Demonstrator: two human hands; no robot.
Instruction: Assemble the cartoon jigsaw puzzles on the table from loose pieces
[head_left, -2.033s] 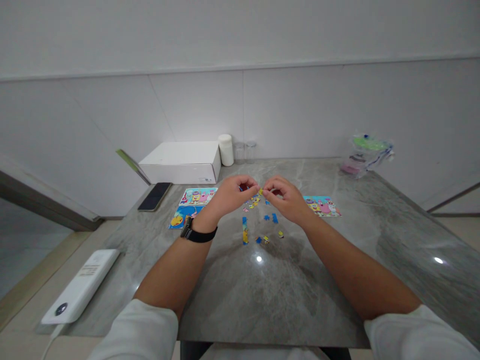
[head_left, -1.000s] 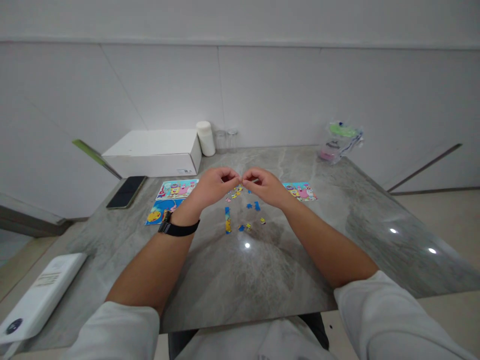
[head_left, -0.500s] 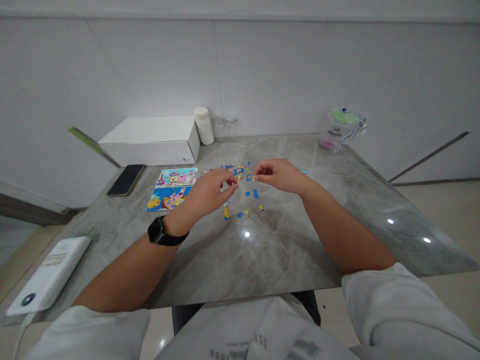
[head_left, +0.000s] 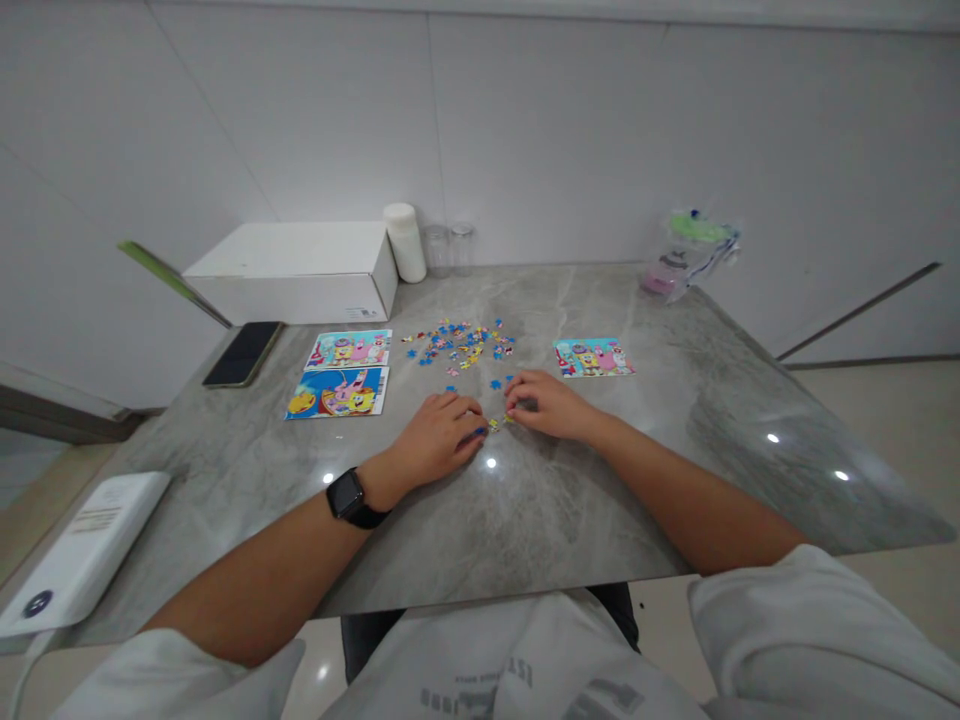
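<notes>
My left hand (head_left: pixel 444 437) rests low over the grey table, its fingertips at a blue puzzle piece (head_left: pixel 480 431). Just right of it lies a small yellow piece (head_left: pixel 493 425). My right hand (head_left: pixel 546 404) has thumb and index finger closed on another yellow piece (head_left: pixel 508 419). Single blue pieces (head_left: pixel 496 384) lie above the hands. Farther back is a loose pile of puzzle pieces (head_left: pixel 465 345), blue, yellow and pink. Two picture cards, one pink and turquoise (head_left: pixel 351 349) and one blue (head_left: pixel 337 393), lie left of the pile. A similar card (head_left: pixel 594 357) lies to the right.
A white box (head_left: pixel 289 270), a white bottle (head_left: pixel 406 243) and two clear glasses (head_left: pixel 448 250) stand at the back. A phone (head_left: pixel 244 354) and a white device (head_left: pixel 86 550) lie left. A plastic bag (head_left: pixel 686 255) sits at the back right corner.
Both hands have moved down toward the table's near side, onto the nearer pieces. The pile and the right card now show more fully.
</notes>
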